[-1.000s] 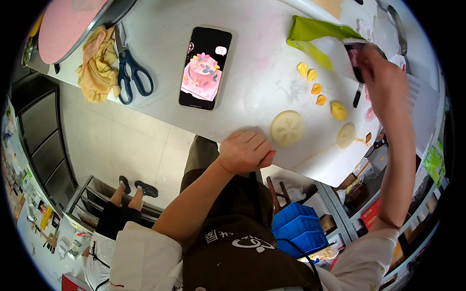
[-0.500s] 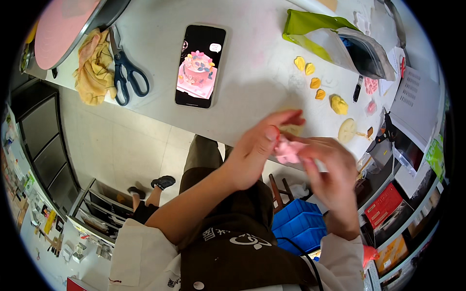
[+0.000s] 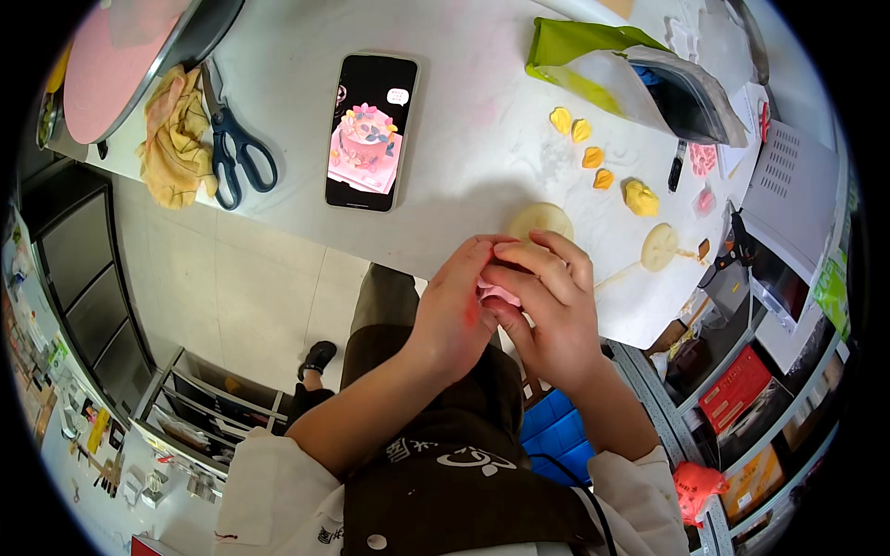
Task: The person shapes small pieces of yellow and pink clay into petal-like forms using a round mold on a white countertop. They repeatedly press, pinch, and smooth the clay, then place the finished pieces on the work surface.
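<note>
Just over the table's near edge, a lump of soft pink dough is pressed between my two hands. My left hand cups it from the left, with red stain on the skin beside the thumb. From the right, the curled fingers and thumb of my right hand close over it, so only a little of the pink shows. Right behind my fingers lies a pale yellow disc. Farther right on the table are several small yellow petals, a crumpled yellow lump and a second pale disc.
A phone showing a pink cake lies on the white table. Left of it are dark-handled scissors and a yellow cloth. An open green bag stands back right. A blue crate sits below the table.
My hands have come together and now enclose the pink dough, which showed more openly between them before. The right hand has moved left. A person's feet at lower left have shifted.
</note>
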{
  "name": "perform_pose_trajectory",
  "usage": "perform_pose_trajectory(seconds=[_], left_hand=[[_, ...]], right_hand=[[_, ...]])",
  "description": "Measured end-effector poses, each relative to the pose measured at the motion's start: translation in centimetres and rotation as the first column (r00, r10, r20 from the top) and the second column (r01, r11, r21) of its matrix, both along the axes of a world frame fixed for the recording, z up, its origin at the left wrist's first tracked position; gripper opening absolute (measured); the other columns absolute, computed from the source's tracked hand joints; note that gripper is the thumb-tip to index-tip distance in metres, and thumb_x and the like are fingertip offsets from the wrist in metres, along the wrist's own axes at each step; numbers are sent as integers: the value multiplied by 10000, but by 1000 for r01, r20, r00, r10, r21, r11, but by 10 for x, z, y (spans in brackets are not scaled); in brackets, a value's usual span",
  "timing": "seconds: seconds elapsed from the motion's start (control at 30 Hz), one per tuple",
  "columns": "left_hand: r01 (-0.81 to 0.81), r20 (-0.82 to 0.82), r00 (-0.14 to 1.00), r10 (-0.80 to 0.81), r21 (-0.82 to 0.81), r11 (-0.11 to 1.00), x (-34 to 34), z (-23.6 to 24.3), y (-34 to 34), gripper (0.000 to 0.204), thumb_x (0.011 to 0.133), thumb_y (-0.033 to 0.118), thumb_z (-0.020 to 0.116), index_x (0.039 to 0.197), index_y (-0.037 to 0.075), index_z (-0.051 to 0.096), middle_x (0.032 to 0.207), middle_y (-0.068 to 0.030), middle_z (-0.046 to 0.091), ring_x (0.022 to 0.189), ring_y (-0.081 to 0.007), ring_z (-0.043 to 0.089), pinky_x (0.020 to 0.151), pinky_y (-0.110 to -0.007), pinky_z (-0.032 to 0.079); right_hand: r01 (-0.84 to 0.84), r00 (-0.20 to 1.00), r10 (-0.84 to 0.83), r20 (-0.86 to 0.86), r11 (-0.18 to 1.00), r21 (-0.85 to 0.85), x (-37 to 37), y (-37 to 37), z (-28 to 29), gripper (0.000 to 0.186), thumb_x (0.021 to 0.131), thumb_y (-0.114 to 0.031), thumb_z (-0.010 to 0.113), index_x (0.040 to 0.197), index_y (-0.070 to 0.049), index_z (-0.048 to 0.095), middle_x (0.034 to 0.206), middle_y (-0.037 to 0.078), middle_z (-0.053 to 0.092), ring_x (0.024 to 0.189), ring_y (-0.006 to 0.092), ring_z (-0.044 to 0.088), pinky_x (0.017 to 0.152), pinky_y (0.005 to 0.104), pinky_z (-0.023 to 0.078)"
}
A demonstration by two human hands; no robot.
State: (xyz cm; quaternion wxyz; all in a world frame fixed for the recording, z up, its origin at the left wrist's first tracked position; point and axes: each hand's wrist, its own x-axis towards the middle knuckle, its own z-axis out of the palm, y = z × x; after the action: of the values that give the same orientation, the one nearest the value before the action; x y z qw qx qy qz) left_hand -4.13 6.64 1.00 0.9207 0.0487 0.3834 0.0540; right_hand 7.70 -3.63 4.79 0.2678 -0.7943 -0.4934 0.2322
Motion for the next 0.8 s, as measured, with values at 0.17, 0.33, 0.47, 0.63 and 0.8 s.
perform_pose_trajectory(seconds=[0.17,0.33,0.47,0.63,0.8], left_hand=[[-4,-76,997,7,43,999,8,5,-4,518,1202,438,390,1371,-3,603,1235,-116,679,1123,-192,672,986,-353,553],[51,-30,998,-51,13,999,16,0,6,566,1192,530,377,1276,27,624,1165,-85,678,1065,-164,667,931,-333,550],[59,-106,992,-63,-42,997,29,-3,11,595,1169,593,392,1048,68,644,942,-52,642,856,-152,636,756,-315,517],[168,-167,975,-147,117,979,34,-13,29,678,1149,651,397,678,164,438,564,-5,408,481,-140,418,452,-304,317],[236,-62,971,-230,127,963,39,-2,25,737,1106,770,330,672,175,367,534,25,352,435,-127,324,425,-287,256]], right_hand=[[33,999,-35,36,998,51,2,-4,-17,329,812,-124,851,1133,-157,785,1344,17,696,1380,376,556,1136,464,459],[98,992,-106,63,989,115,-1,-5,-28,305,818,-105,847,1114,-147,784,1336,32,698,1385,386,552,1164,478,457],[98,995,-98,-1,991,93,6,2,-15,338,843,-104,848,1173,-110,773,1369,68,682,1370,405,560,1147,497,480],[140,948,-105,-299,985,98,25,-7,15,474,857,-122,859,1315,-81,742,1449,126,634,1343,414,583,1112,494,513],[71,975,-42,-218,989,127,39,-21,11,578,804,-155,899,1356,-103,736,1480,126,630,1350,393,592,1112,477,509]])
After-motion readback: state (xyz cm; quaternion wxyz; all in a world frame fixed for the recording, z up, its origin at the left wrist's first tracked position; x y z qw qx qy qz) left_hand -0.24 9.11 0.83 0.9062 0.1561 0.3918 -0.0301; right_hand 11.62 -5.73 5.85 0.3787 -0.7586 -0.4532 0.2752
